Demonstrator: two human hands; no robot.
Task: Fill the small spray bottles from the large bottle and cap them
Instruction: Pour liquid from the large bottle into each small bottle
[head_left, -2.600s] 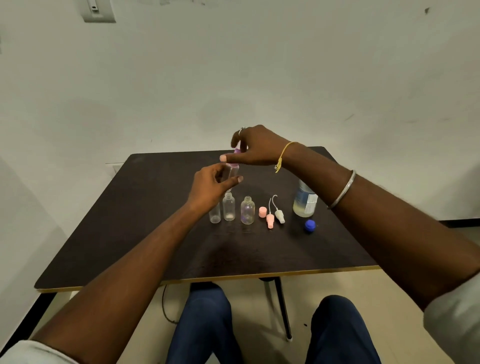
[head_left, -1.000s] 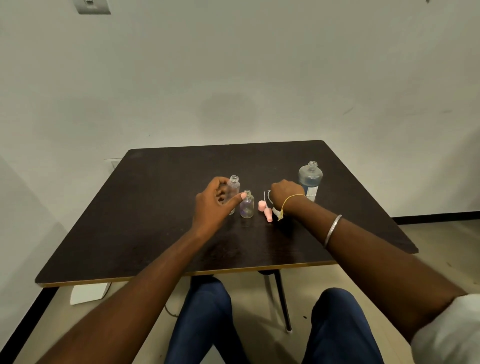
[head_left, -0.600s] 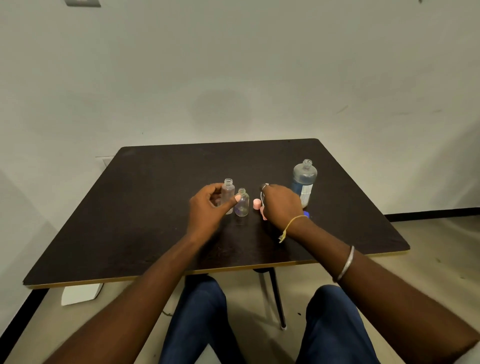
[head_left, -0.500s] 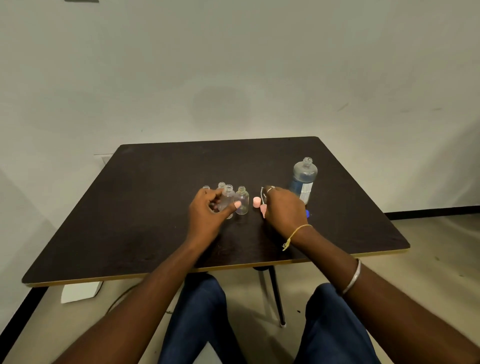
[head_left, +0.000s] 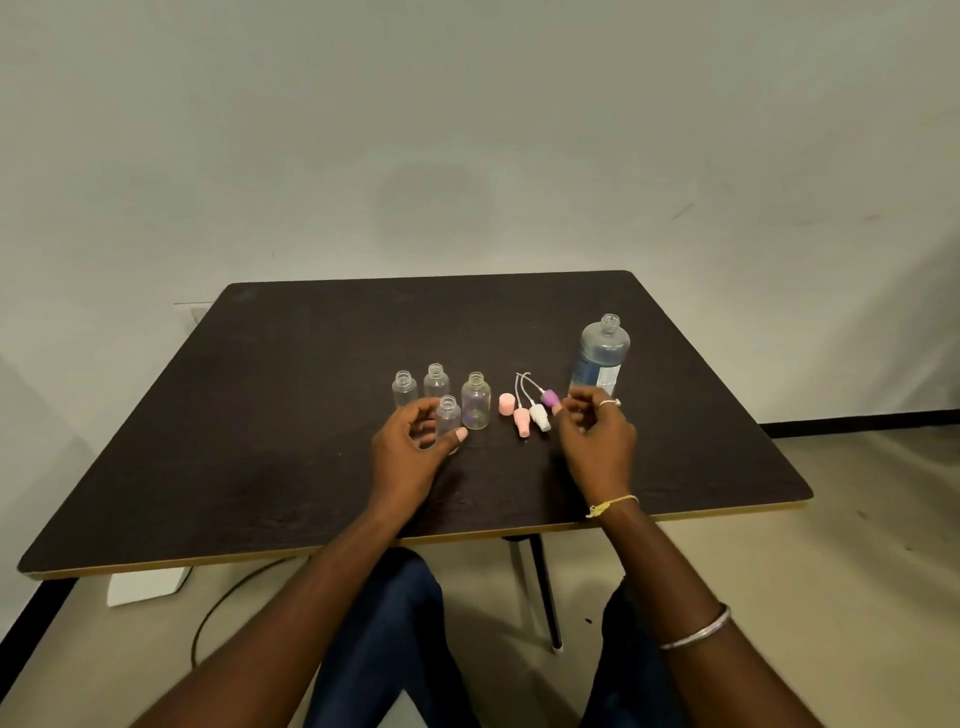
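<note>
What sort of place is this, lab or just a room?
Probably a plain room with a makeshift workstation, not a lab: one dark table against a bare white wall, a loose cable on the beige floor.

The left hand (head_left: 410, 457) is covering the base of the nearest small bottle (head_left: 448, 415), so whether its fingers are gripping it is unclear. The right hand (head_left: 597, 441) is hiding the foot of the large bottle (head_left: 600, 353) and crowding the purple spray head (head_left: 549, 399); contact there is unclear. The bottle's label (head_left: 597, 374) is showing too small to read. Both forearms are running off the bottom edge.
</note>
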